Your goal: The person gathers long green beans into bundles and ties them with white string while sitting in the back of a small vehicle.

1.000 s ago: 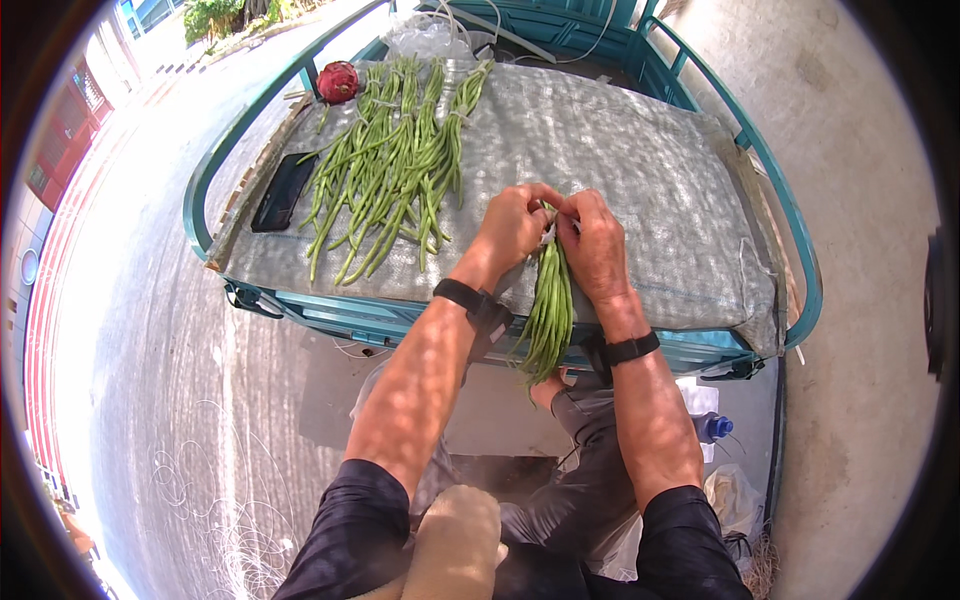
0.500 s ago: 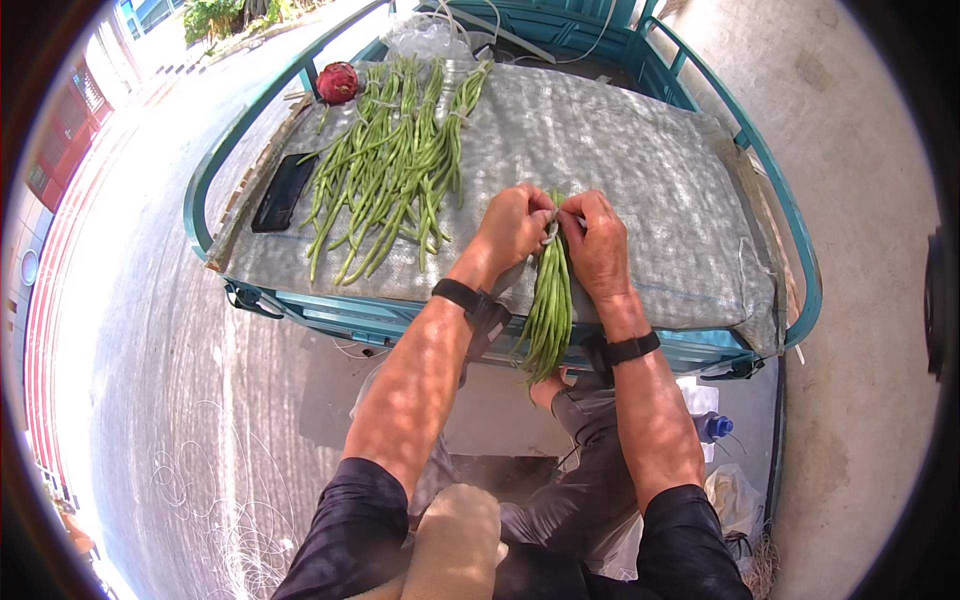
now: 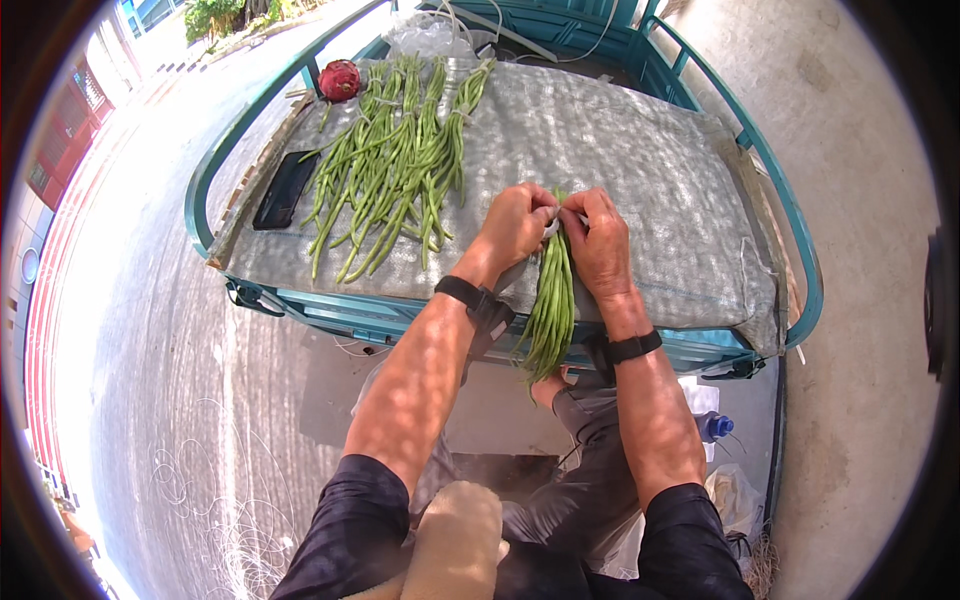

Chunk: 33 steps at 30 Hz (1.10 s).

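A bunch of long green beans [image 3: 550,310] lies over the front edge of a grey woven sheet [image 3: 650,170], its tips hanging down past the edge. Around its upper end runs a pale tie [image 3: 551,229]. My left hand [image 3: 512,225] pinches the tie from one side, and my right hand [image 3: 600,245] pinches it from the other, fingertips almost meeting. The fingers partly hide the tie, so its exact wrapping cannot be made out. Several tied bunches of long beans [image 3: 390,170] lie side by side to the left.
A dark phone [image 3: 285,190] rests left of the tied bunches, and a red dragon fruit [image 3: 339,80] sits behind it. Teal cart rails [image 3: 790,220] curve around the sheet. Clear plastic [image 3: 425,38] lies at the back. A blue-capped bottle [image 3: 716,428] stands low on the right.
Both hands stay at the bunch's upper end, with only slight finger movement around the tie. The tied bunches have not moved.
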Each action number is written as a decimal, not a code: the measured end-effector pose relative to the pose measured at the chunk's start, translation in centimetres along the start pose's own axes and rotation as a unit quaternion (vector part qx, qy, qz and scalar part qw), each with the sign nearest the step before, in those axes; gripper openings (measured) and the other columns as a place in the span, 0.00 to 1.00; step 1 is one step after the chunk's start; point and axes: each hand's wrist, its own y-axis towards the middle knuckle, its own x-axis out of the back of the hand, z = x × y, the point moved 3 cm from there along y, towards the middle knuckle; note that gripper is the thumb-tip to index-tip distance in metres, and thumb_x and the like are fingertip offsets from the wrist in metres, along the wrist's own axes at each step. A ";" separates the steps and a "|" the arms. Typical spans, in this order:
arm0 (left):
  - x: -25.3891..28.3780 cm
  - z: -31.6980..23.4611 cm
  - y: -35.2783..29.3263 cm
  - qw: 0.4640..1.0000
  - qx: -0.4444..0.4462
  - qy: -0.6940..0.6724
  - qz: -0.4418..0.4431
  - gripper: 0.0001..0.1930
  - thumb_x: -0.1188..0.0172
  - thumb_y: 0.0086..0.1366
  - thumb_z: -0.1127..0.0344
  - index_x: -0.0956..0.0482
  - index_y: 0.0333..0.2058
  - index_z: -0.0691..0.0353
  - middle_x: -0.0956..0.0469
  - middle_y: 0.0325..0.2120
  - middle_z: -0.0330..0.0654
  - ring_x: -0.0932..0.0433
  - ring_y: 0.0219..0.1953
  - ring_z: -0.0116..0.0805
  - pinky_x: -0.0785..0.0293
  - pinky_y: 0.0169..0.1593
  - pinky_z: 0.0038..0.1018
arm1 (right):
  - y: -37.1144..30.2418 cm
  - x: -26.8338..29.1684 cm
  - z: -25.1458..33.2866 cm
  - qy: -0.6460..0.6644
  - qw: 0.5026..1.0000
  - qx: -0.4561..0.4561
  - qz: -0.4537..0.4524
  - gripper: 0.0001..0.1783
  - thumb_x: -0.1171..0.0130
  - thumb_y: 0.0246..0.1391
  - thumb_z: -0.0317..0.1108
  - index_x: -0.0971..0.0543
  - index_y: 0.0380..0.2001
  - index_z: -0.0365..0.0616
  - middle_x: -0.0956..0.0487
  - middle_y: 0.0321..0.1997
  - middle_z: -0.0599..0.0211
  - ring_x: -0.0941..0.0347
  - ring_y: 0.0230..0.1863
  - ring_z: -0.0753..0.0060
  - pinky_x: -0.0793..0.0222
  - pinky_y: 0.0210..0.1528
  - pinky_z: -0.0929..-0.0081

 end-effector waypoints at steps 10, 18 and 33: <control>-0.2 0.6 0.0 0.999 -0.017 0.008 -0.040 0.04 0.48 0.68 0.75 0.26 0.37 0.70 0.23 0.27 0.50 0.22 0.21 0.37 0.25 0.25 0.35 | -0.1 0.2 -0.2 0.025 0.998 -0.046 0.017 0.04 0.37 0.57 0.23 0.22 0.35 0.38 0.20 0.38 0.53 0.19 0.39 0.49 0.23 0.41 0.60; 0.1 2.9 0.9 0.982 -0.094 0.148 -0.078 0.04 0.52 0.73 0.75 0.30 0.41 0.68 0.25 0.20 0.42 0.26 0.18 0.28 0.27 0.23 0.28 | -0.5 0.2 -0.3 0.003 0.998 -0.059 0.021 0.05 0.41 0.60 0.22 0.27 0.37 0.37 0.22 0.37 0.48 0.23 0.40 0.40 0.27 0.42 0.53; -0.3 0.4 -0.3 0.998 -0.030 0.034 -0.034 0.05 0.46 0.71 0.76 0.28 0.43 0.68 0.24 0.24 0.40 0.25 0.22 0.26 0.26 0.23 0.27 | -0.7 1.1 -1.6 0.010 0.995 -0.083 0.053 0.04 0.43 0.59 0.22 0.28 0.37 0.36 0.23 0.37 0.47 0.24 0.42 0.39 0.30 0.44 0.51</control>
